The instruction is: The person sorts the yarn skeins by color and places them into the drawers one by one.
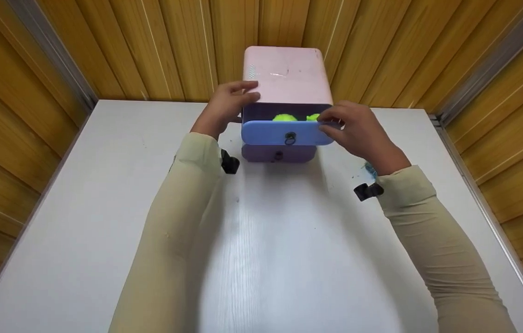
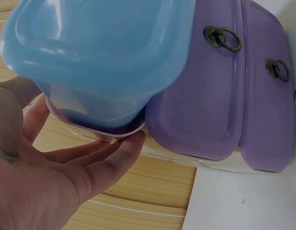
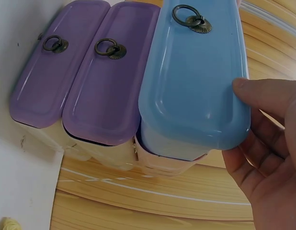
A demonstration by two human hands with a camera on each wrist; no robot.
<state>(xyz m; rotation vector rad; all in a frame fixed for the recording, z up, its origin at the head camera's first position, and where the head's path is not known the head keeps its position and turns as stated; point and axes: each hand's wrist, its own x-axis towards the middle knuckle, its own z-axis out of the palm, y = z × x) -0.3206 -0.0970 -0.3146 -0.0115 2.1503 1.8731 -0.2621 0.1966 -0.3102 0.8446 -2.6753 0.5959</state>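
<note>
A small drawer cabinet with a pink top [image 1: 284,74] stands at the back of the table. Its top blue drawer [image 1: 263,133] is pulled out, and bright yellow-green things [image 1: 284,118] show inside. My right hand [image 1: 356,127] pinches the right end of the drawer front, thumb on its face and fingers behind, as the right wrist view shows. With fingers fairly straight, my left hand [image 1: 229,104] rests against the cabinet's left upper edge. Two purple drawers [image 2: 200,96] below are closed, each with a ring pull [image 2: 228,39].
The white table [image 1: 279,259] reaches back to wood-patterned panels [image 1: 187,46]. A small teal thing [image 1: 371,169] lies by the right wrist, partly hidden. In the right wrist view, a pale yellow piece [image 3: 11,224] lies at the lower left corner.
</note>
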